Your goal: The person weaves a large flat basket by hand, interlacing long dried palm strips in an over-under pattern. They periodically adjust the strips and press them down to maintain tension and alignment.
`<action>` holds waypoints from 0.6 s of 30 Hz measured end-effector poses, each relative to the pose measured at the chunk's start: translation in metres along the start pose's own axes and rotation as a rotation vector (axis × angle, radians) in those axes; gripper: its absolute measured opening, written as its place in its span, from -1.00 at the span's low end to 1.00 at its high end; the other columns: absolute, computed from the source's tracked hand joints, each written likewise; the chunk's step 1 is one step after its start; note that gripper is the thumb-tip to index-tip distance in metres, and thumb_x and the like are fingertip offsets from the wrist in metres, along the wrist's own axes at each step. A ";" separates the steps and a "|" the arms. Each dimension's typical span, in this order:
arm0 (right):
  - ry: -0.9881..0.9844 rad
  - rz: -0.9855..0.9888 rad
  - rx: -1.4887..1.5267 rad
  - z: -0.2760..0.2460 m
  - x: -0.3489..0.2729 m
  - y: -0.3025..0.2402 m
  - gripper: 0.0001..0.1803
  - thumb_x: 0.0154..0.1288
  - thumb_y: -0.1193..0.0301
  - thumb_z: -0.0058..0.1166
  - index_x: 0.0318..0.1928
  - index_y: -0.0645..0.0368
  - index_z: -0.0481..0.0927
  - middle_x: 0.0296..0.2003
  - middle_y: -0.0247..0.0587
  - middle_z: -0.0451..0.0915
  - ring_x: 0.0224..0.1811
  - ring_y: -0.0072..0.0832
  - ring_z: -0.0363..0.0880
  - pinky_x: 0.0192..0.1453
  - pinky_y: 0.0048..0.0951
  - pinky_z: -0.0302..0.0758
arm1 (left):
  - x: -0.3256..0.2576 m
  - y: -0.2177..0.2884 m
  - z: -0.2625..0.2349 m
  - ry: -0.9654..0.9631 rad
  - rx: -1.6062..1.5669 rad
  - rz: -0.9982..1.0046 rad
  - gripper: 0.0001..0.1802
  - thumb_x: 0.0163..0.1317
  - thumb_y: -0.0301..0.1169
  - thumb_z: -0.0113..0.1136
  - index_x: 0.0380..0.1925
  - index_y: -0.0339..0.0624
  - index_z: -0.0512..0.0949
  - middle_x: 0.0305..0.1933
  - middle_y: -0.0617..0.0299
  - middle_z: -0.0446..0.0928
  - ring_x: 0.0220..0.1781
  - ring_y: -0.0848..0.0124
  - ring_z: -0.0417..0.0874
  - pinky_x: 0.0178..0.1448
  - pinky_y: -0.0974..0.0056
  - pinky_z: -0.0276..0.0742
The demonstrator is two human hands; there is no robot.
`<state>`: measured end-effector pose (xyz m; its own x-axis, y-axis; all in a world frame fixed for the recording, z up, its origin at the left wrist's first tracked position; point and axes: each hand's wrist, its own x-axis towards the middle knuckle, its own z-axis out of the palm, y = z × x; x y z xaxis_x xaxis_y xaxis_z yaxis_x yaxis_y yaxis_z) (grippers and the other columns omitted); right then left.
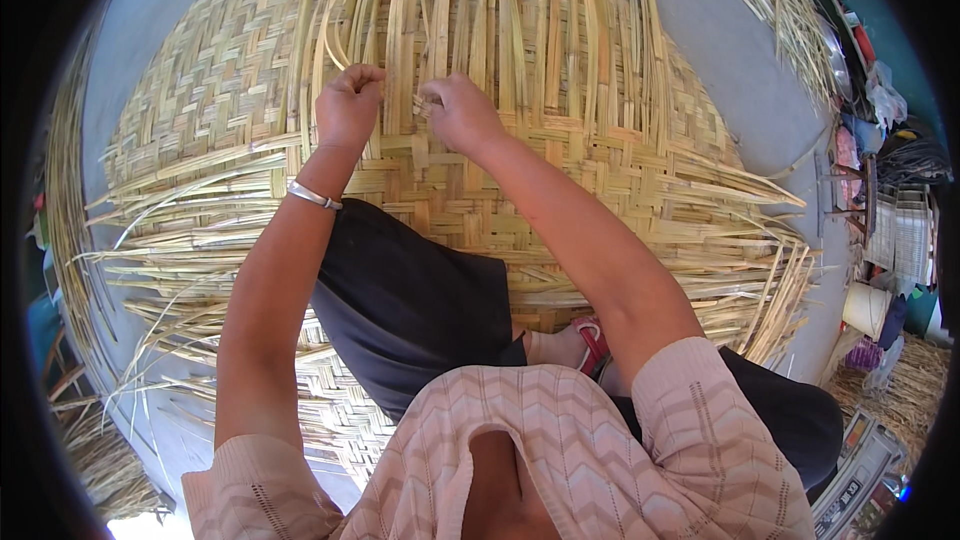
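A large mat of flat, pale yellow-green split strips lies under me, woven in a diagonal pattern. Long loose strips run away from me over its far part. My left hand, with a silver bangle on the wrist, is closed at the left of these strips; a thin curved strip reaches its fingers. Just to the right, my right hand is closed with its fingertips low over the weave. Whatever its fingers hold is hidden by the hand. A small gap separates the two hands.
Loose strip ends stick out along the left side, and more on the right. A pile of strips lies on the grey floor at the far right. Beyond stand a pale bucket, bags and a silver radio-like box.
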<state>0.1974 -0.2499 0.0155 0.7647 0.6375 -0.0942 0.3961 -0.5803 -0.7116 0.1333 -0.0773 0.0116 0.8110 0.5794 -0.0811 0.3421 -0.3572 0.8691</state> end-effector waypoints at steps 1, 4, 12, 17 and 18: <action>0.028 -0.025 0.014 0.000 -0.002 0.001 -0.69 0.21 0.48 0.03 -0.02 0.19 0.59 -0.11 0.04 0.50 -0.03 -0.05 0.52 0.07 -0.21 0.47 | -0.004 0.002 -0.001 0.022 0.109 0.120 -0.82 0.17 -0.46 0.12 -0.26 -0.11 0.67 -0.32 0.18 0.68 -0.36 0.41 0.68 -0.22 0.33 0.55; 0.066 -0.032 0.032 0.005 -0.010 0.001 -0.66 0.20 0.53 0.02 0.01 0.19 0.58 -0.10 0.02 0.48 -0.03 -0.06 0.51 0.10 -0.22 0.47 | -0.016 0.004 -0.008 0.035 0.413 0.267 -0.83 0.16 -0.47 0.13 -0.27 -0.15 0.66 -0.32 0.18 0.68 -0.30 0.41 0.68 -0.17 0.34 0.55; 0.052 -0.198 -0.294 0.020 -0.037 -0.004 -0.58 0.05 0.64 0.02 0.00 0.19 0.55 -0.09 -0.06 0.47 0.05 -0.15 0.45 0.17 -0.27 0.43 | -0.006 -0.031 -0.025 -0.132 0.024 -0.032 -0.84 0.14 -0.46 0.17 -0.30 -0.15 0.68 -0.31 0.22 0.67 -0.31 0.47 0.62 -0.18 0.36 0.52; -0.028 -0.230 -0.427 0.018 -0.036 -0.003 -0.58 0.04 0.61 0.03 -0.01 0.19 0.55 -0.09 -0.13 0.45 0.03 -0.21 0.42 0.13 -0.29 0.43 | -0.010 -0.027 -0.030 -0.236 -0.082 -0.177 -0.84 0.13 -0.49 0.21 -0.28 -0.21 0.67 -0.36 0.35 0.60 -0.32 0.54 0.53 -0.17 0.41 0.46; -0.020 -0.269 -0.439 0.017 -0.035 -0.003 -0.58 0.04 0.60 0.02 -0.01 0.19 0.54 -0.09 -0.14 0.45 0.01 -0.21 0.43 0.12 -0.28 0.43 | -0.010 -0.022 -0.033 -0.251 -0.081 -0.242 -0.84 0.14 -0.50 0.21 -0.27 -0.20 0.67 -0.36 0.37 0.58 -0.31 0.54 0.52 -0.15 0.42 0.45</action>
<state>0.1609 -0.2618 0.0085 0.5985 0.8004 0.0358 0.7566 -0.5500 -0.3537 0.1016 -0.0514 0.0090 0.8059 0.4388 -0.3975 0.5076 -0.1667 0.8453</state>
